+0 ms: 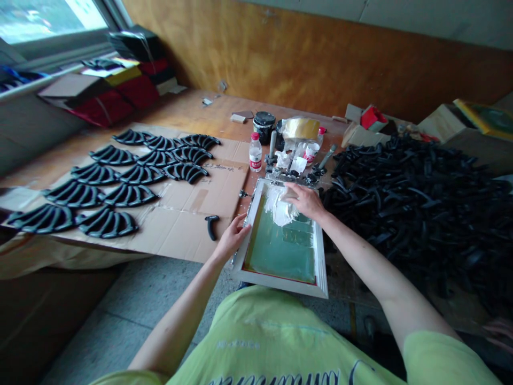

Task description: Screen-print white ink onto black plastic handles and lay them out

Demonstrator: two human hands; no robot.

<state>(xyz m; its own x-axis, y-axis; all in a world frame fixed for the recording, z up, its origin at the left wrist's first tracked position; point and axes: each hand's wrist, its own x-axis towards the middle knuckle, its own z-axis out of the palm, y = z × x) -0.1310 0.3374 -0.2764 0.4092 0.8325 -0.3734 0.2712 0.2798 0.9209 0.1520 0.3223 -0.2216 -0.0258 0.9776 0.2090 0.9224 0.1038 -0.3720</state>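
A white-framed printing screen (320, 262) with a green mesh lies in front of me. My left hand (232, 238) grips the frame's left edge, fingers curled round it. My right hand (306, 200) rests on the far part of the mesh, closed on something pale in a patch of white ink (278, 208); I cannot make out what it holds. One black curved plastic piece (211, 225) lies alone on the cardboard just left of the frame.
Rows of black fan-shaped parts (120, 176) are laid out on flattened cardboard (188, 224) at left. A large heap of black curved pieces (417, 198) fills the right. A water bottle (255, 152), a black tub (264, 125), a tape roll (301, 128) and rags stand behind the frame.
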